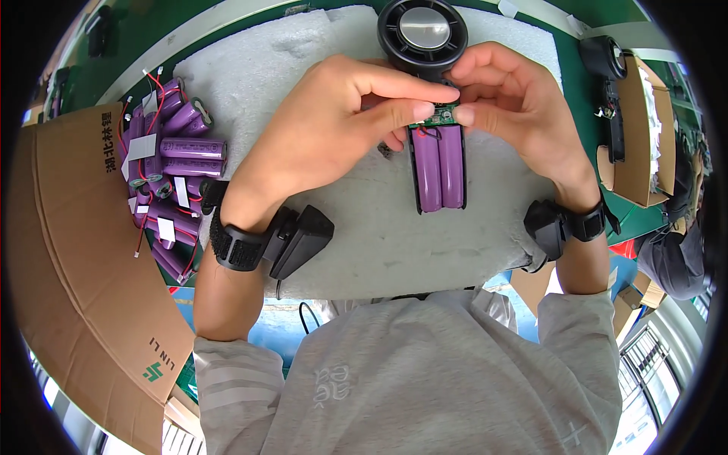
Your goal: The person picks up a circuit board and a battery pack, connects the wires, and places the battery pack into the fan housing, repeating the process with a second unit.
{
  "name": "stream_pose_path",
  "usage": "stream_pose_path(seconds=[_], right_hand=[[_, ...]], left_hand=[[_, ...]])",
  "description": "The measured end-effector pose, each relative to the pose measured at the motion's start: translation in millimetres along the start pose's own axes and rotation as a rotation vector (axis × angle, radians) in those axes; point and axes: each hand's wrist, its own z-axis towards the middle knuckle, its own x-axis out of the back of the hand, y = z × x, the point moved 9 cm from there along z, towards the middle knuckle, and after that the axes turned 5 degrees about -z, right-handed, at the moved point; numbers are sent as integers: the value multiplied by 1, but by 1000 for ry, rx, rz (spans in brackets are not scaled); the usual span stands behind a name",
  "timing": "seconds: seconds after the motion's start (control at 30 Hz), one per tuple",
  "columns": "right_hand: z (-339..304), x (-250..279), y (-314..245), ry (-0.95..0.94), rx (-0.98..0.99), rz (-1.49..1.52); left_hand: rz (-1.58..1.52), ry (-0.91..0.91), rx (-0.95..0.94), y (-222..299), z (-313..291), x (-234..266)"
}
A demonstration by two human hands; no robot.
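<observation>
Grey shirt (447,371) nearest the lens, and out front the left hand (334,114) pinches a green circuit board (443,116); the right hand (519,98) meets its other edge, full grip hard to tell. Just below, two purple cells (428,171) sit in a black fan (423,30) over pale foam (364,250), purple packs (193,148) heaped left.

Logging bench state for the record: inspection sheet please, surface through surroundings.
Surface: pale foam mat on green table.
Job's things: black fan; green circuit board at the end of two purple batteries.
Clutter: purple battery pile, left.
Hands: left hand pinches the circuit board; right hand has its thumb at the right edge.
Cables: red wires on the pile.
Surroundings: large cardboard box, left; second fan and open carton, right.
</observation>
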Motion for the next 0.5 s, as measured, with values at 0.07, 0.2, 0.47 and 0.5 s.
stream_pose_path(seconds=[0.07, 0.2, 0.47, 0.5], right_hand=[[0, 1, -2, 4, -6, -11], [-3, 2, -13, 1, 15, -148], [-22, -31, -56, 137, 426, -812], [-24, -33, -55, 166, 440, -824]], left_hand=[[-24, 9, -27, 2, 0, 1], [31, 34, -9, 6, 0, 2], [2, 61, 7, 0, 1, 1], [-8, 62, 5, 0, 1, 0]])
